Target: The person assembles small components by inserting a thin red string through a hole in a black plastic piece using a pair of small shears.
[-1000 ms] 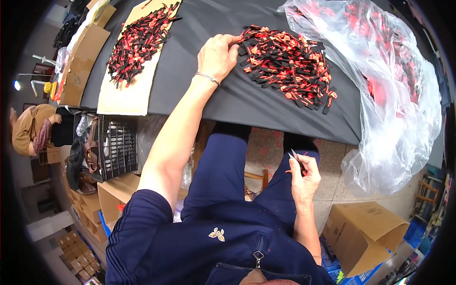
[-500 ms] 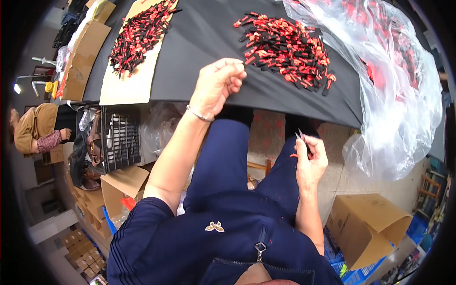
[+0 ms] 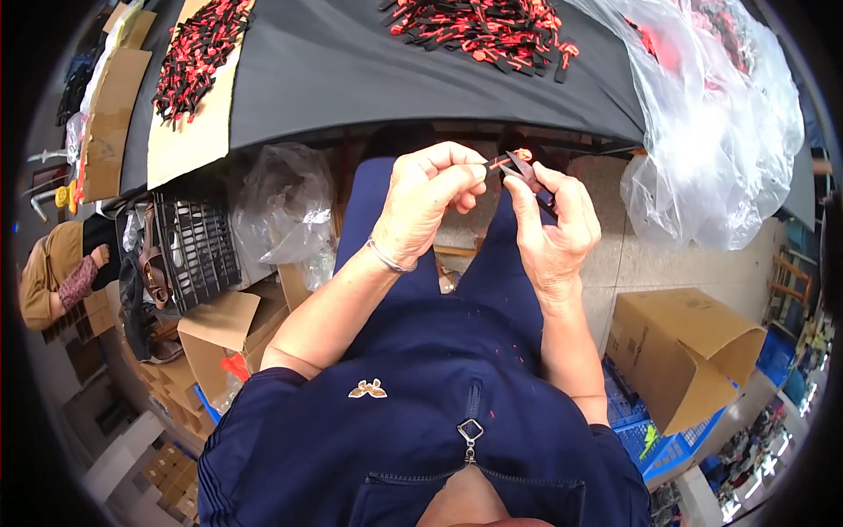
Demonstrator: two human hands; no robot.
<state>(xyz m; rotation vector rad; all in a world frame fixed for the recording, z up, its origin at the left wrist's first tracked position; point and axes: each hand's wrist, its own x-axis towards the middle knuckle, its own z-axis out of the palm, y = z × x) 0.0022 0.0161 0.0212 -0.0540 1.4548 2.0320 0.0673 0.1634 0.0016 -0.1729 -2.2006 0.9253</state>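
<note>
Close work at one o'clock!

The black table point(image 3: 351, 75) sweeps across from ten to two, and a clear bag point(image 3: 702, 167) bulges at its two o'clock end. Red and black everywhere: the right pile point(image 3: 479, 31) just past twelve, the left pile point(image 3: 198, 57) on a pale board point(image 3: 189, 158) between ten and eleven.

Now the hands! Left hand point(image 3: 420, 193) at twelve, thumb and fingertip closed in a tight pinch, other fingers curled. Right hand point(image 3: 558, 230) toward half past two, fingers closed around dark snips point(image 3: 543, 195), blades parted. Between them at one o'clock, the piece point(image 3: 500, 162), its red knot point(image 3: 524, 155) up by the blades; whether they touch, I can't tell.

I read this as the trimming step. The next move calls for a steady left pinch and a careful squeeze, blades clear of skin.
</note>
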